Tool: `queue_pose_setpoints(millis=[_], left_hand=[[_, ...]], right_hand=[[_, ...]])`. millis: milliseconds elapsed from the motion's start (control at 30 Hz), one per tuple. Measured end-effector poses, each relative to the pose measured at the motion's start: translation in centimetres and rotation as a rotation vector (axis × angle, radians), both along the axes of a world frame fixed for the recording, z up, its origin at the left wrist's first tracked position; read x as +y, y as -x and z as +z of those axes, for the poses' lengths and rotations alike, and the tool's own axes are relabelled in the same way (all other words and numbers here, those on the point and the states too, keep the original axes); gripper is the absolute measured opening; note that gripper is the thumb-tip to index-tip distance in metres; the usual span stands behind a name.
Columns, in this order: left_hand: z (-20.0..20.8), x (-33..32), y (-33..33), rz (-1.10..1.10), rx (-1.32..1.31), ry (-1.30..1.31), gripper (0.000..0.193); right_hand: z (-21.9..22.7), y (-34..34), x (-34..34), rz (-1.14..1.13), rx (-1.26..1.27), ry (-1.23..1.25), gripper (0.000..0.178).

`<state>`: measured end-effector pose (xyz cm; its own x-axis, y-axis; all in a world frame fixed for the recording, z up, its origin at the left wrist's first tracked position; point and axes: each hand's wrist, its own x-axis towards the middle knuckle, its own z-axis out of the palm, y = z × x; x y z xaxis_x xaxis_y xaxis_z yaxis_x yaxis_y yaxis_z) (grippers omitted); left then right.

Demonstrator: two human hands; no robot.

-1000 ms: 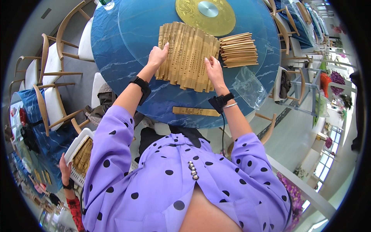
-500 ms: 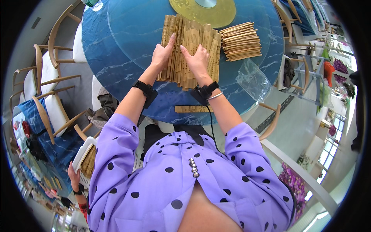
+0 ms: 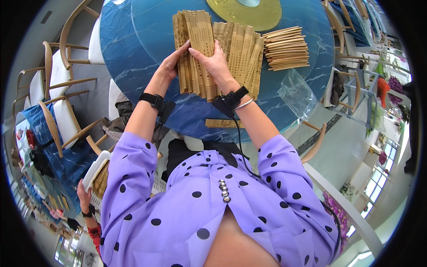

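Strips (image 3: pixel 202 38) have parted into two bunches on one blue table (image 3: pixel 129 66). Right hand (image 3: pixel 214 66) grips the left bunch between thumb and fingers; left hand (image 3: pixel 170 63) touches its edge, closure unclear. One lone strip (image 3: pixel 222 123), one bag (image 3: pixel 298 92) and one pile of sticks (image 3: pixel 287 49), overlapping past counting, lie nearby. Strip print is too small to read.

A bright, roomy dining hall, by the look of it: a large round table (image 3: pixel 138 49) in a blue marbled cover, with a gold disc (image 3: pixel 267 18) like a turntable on it; wooden chairs (image 3: pixel 58 71) with white seats; another blue-covered table (image 3: pixel 71 164) at left; purple flowers (image 3: pixel 336 213) and paned windows (image 3: pixel 380 174) at right.
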<state>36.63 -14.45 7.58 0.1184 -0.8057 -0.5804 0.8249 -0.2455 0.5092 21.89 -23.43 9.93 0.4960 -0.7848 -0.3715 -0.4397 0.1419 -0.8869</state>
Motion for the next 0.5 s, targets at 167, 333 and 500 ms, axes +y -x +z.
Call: queue_pose_setpoints(millis=[167, 333, 500], left_hand=[[1.1, 0.9, -0.6, 0.087, 0.029, 0.076, 0.06], [6.0, 3.2, -0.2, 0.22, -0.026, 0.154, 0.059], [6.6, 4.5, -1.2, 0.235, 0.035, 0.238, 0.06]], right_hand=[[1.5, -1.6, -0.1, 0.072, -0.157, -0.066, 0.113], [6.9, -2.2, 1.5, 0.171, -0.349, -0.096, 0.091], [9.0, -3.9, 2.4, 0.25, -0.289, -0.035, 0.085]])
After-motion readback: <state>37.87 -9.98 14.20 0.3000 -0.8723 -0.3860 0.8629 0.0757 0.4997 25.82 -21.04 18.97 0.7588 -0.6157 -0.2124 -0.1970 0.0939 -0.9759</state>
